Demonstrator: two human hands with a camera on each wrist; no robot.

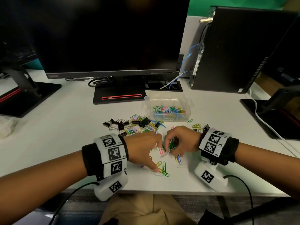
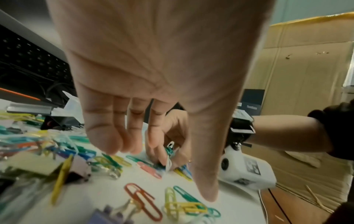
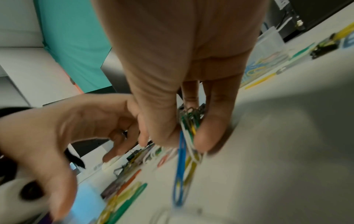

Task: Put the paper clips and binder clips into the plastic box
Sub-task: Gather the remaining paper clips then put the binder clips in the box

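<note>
A clear plastic box [image 1: 186, 116] stands open behind my hands, with several coloured paper clips in it. Left of it lies a pile of black binder clips [image 1: 121, 125] mixed with paper clips [image 1: 150, 125]. My right hand [image 1: 174, 147] pinches a bunch of paper clips [image 3: 188, 121] between thumb and fingers, just above the table. My left hand [image 1: 151, 151] is beside it with relaxed fingers holding nothing. Its thumb [image 2: 206, 174] points down at loose green and yellow clips [image 1: 163, 169]. A pink clip [image 1: 160, 151] and a blue clip [image 1: 178, 159] lie between my hands.
A dark monitor [image 1: 103, 38] on a black stand base [image 1: 118, 96] stands behind the pile, and a black computer tower [image 1: 235, 51] at the back right. Other monitor bases sit far left [image 1: 24, 98] and far right [image 1: 272, 117]. A white cable [image 1: 266, 122] runs along the right. The table's front edge [image 1: 162, 190] is close.
</note>
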